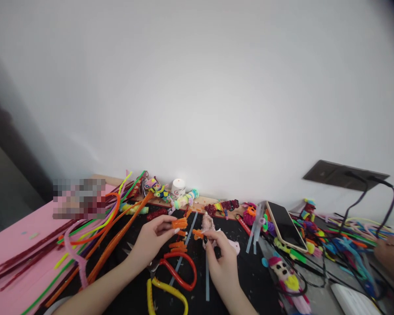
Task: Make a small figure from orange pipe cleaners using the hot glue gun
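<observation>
My left hand [157, 236] pinches a folded bundle of orange pipe cleaner [179, 224] between thumb and fingertips. A smaller orange pipe cleaner piece [198, 235] is in the closed fingers of my right hand [221, 249], a short gap away. Between the hands, another coiled orange piece [178, 246] lies on the black mat [249, 284]. Scissors with one red handle loop [195, 271] and one yellow loop [167, 286] lie just below it, blades partly hidden by my left wrist. Behind my right hand is a pale pink fuzzy figure [208, 222], partly covered.
Long coloured pipe cleaners [101, 245] spread over the pink surface [6, 253] at left. Clear glue sticks [207, 275], a white paper cup [178, 187], a phone [286, 225] and a pink-capped doll [287, 278] lie around. Another person's hand [392, 258] is at far right, near black cables [354, 210].
</observation>
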`<state>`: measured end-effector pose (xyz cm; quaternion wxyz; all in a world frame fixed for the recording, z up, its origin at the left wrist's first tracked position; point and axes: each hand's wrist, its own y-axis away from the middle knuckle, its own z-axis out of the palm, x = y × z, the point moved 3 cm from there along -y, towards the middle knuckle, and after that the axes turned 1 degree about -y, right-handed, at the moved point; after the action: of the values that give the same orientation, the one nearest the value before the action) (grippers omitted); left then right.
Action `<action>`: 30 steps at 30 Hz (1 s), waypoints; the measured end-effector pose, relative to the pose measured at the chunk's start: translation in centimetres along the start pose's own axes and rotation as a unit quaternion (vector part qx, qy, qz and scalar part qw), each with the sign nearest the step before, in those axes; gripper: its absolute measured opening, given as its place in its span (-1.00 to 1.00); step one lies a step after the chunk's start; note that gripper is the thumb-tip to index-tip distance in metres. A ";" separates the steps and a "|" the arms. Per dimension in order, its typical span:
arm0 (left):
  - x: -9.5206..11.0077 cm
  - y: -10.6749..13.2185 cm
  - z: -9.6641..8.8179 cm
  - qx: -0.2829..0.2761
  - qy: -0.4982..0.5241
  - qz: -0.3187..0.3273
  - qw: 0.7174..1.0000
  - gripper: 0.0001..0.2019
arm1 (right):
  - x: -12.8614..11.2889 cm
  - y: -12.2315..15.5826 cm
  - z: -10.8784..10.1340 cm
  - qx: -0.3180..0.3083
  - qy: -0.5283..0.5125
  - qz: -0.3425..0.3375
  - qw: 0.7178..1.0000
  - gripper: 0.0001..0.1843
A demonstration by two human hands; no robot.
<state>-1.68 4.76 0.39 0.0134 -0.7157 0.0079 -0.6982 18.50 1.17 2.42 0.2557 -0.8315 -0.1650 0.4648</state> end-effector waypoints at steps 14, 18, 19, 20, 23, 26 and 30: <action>0.1 0.5 0.5 -0.051 0.073 -0.050 0.995 -0.68 | 0.2 0.5 0.7 -0.045 -0.057 0.029 0.997 -0.78; 0.0 0.5 0.7 -0.053 0.103 -0.065 0.991 -0.68 | 0.7 0.9 1.2 -0.066 -0.092 0.046 0.992 -0.78; 0.0 0.6 0.7 -0.050 0.111 -0.068 0.990 -0.68 | 0.7 0.9 1.3 -0.075 -0.100 0.048 0.991 -0.77; 0.0 0.6 0.8 -0.048 0.119 -0.070 0.989 -0.68 | 0.7 1.0 1.4 -0.086 -0.106 0.049 0.989 -0.76; 0.1 0.7 0.9 -0.050 0.144 -0.071 0.986 -0.68 | 0.5 1.2 1.8 -0.123 -0.122 0.041 0.984 -0.75; 0.2 0.8 1.1 -0.062 0.177 -0.068 0.980 -0.71 | 0.2 1.2 1.9 -0.151 -0.123 0.020 0.981 -0.73; 0.4 1.1 1.2 -0.080 0.211 -0.063 0.972 -0.75 | -0.1 1.0 1.8 -0.159 -0.102 -0.006 0.982 -0.71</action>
<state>-0.47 3.67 0.76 -0.0894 -0.5500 0.0214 -0.8301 16.88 0.75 1.11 0.1046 -0.8091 -0.2666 0.5132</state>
